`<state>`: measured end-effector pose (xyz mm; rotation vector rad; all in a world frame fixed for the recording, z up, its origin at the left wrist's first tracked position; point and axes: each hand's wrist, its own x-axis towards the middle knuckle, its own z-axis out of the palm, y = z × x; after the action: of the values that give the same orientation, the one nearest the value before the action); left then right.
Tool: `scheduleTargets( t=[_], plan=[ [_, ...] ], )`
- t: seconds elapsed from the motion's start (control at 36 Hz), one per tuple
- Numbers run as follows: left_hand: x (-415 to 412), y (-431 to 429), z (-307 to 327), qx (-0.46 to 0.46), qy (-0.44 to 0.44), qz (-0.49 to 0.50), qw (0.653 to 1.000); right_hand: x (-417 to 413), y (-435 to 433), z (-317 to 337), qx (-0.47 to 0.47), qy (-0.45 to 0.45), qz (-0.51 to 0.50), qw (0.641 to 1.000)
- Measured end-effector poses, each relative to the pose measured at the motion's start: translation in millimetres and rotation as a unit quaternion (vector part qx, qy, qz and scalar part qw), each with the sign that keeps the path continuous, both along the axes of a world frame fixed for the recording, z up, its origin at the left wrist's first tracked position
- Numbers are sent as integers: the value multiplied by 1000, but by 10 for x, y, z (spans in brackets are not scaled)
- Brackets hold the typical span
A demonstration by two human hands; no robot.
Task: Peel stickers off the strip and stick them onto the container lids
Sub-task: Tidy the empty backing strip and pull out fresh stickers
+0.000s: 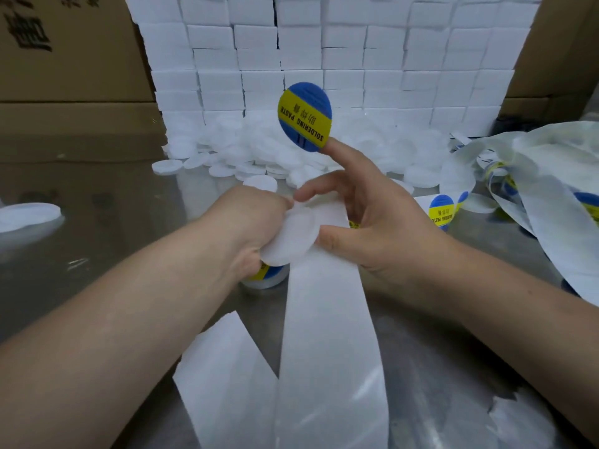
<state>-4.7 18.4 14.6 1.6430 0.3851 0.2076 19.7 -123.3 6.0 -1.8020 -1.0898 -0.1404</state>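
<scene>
A round blue and yellow sticker (305,116) reading SOLDERING PASTE stands upright, stuck to the raised index fingertip of my right hand (372,218). That hand's thumb and other fingers hold the white backing strip (327,335), which runs down toward me. My left hand (256,222) grips a round white lid (290,239) against the strip; a labelled container (269,277) shows just under that hand. A heap of bare white lids (275,147) lies behind the hands.
White boxes (324,50) are stacked as a wall at the back, cardboard cartons (64,59) on both sides. Used strip with more stickers (440,210) piles at the right. One lid (27,215) lies at the left on the shiny metal table (113,241).
</scene>
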Motion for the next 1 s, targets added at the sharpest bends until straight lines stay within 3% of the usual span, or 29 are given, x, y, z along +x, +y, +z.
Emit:
scheduleTargets(
  t=[0.25, 0.36, 0.56, 0.67, 0.81, 1.0],
  plan=[
    [-22, -41, 41, -14, 25, -9, 1000, -58, -5, 63, -11, -40, -55, 998],
    [-42, -37, 54, -84, 37, -1, 996, -44, -5, 60, -13, -48, -66, 997],
    [-45, -56, 139, -209, -86, -26, 974, 48, -36, 50, 82, 49, -67, 993],
    [-56, -84, 107, -147, -160, -62, 974, 111, -56, 35, 109, 70, -75, 989],
    [-33, -83, 36, -48, -187, -52, 980, 154, -54, 17, 128, 81, -83, 985],
    [41, 89, 106, -121, -208, 43, 970, 123, -76, 95, 198, 141, -75, 967]
  ],
)
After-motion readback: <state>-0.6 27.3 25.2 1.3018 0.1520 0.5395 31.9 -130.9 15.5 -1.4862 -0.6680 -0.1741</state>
